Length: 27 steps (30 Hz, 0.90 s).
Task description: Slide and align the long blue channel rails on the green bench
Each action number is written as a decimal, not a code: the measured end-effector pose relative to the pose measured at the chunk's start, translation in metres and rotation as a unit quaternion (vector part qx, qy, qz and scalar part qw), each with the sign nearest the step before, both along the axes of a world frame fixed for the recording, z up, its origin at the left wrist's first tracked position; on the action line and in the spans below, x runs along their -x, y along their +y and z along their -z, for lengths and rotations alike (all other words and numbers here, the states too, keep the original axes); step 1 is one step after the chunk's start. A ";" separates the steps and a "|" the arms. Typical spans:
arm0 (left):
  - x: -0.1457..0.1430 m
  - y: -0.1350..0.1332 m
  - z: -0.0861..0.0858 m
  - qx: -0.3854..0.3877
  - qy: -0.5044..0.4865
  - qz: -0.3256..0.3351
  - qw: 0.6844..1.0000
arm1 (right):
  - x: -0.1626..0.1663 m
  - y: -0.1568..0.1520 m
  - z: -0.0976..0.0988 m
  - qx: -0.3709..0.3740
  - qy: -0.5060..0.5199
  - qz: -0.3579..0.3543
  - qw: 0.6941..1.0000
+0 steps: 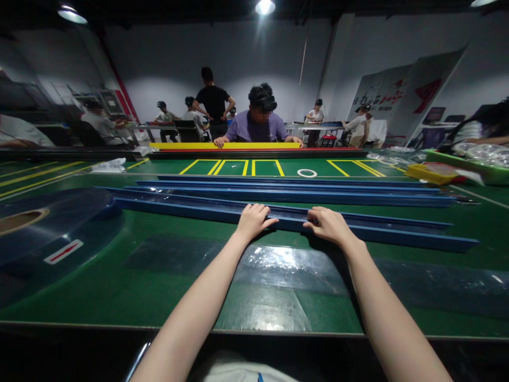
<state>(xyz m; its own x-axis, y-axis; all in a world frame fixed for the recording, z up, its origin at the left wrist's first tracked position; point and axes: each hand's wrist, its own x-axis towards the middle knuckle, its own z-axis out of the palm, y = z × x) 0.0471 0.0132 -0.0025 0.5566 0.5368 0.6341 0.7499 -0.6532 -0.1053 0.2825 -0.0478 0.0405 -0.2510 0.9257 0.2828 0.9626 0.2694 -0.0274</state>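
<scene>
A long blue U-shaped plastic channel (409, 234) lies across the table in front of me, angled slightly down to the right. My left hand (253, 218) is closed over its near wall, fingers bent into the trough and thumb stretched to the right. A short way along, my right hand (329, 224) grips the same wall with curled fingers and the thumb on the near side. Glossy clear film shows in the trough; my hands hide part of it. At the left lies a large roll of clear plastic film (91, 223) with a brown core and a red-arrow label.
More blue channels (358, 197) lie just beyond. A clear plastic strip (294, 268) rests nearer me on the green table (131, 313). A white ring (307, 173) and a yellow tray (429, 173) sit farther back. Opposite, a co-worker (258, 119) holds a long yellow bar (222, 145).
</scene>
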 end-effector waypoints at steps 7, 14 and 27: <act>-0.002 -0.002 0.000 -0.005 0.025 0.013 1.000 | -0.011 -0.001 -0.002 0.017 0.006 0.029 0.999; -0.003 -0.002 0.001 0.009 0.032 -0.001 0.999 | -0.010 0.001 -0.002 0.033 0.019 0.034 0.999; -0.004 -0.003 0.000 0.028 0.030 -0.007 0.999 | -0.002 -0.003 -0.003 0.021 0.026 -0.001 0.999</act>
<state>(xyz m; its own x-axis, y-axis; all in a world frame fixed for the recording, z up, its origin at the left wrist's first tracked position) 0.0509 0.0099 -0.0023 0.5857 0.5782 0.5680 0.7518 -0.6495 -0.1140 0.2846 -0.0512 0.0440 -0.2381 0.9366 0.2570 0.9593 0.2681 -0.0882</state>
